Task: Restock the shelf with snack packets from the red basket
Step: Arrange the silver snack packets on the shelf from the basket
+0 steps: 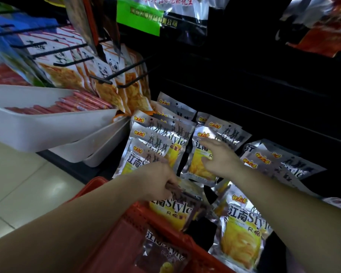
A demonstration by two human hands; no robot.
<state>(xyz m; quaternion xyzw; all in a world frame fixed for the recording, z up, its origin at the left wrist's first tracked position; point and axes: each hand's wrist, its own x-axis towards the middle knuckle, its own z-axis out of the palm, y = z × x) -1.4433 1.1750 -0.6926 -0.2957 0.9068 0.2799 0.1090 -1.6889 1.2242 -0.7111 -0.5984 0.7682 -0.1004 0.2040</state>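
Starting at the far left, two white trays [47, 125] stand out from the rack, one tucked under the other. The upper one holds a row of thin red sausage sticks [81, 104]. Just to the right of them, orange and white packets with a panda drawing [108, 75] hang on black wire hooks.

The red basket [114, 239] is at the bottom of the view, in front of the dark shelf [264, 115]. Several silver snack packets [242, 229] with yellow chips printed on them lie in it. The left hand [158, 180] reaches over the rim of the basket. Its fingers are curled and pinch the top edge of one packet [171, 208], which stands at an angle. This part is blurred, so the exact grip is not clear. Above this hand, a stack [152, 140] of the same silver packets lies on the shelf, one overlapping the next like roof tiles.

The right hand [219, 158] is over the next stack to the right. Its fingers are spread and nearly straight, palm down on the top packet [197, 168]. Whether it presses or only touches, I cannot tell. Further right, a looser pile [274, 164] of silver packets rests on the shelf, just beside the wrist of this hand. At the top right, shiny red packets [323, 38] hang in the dark.
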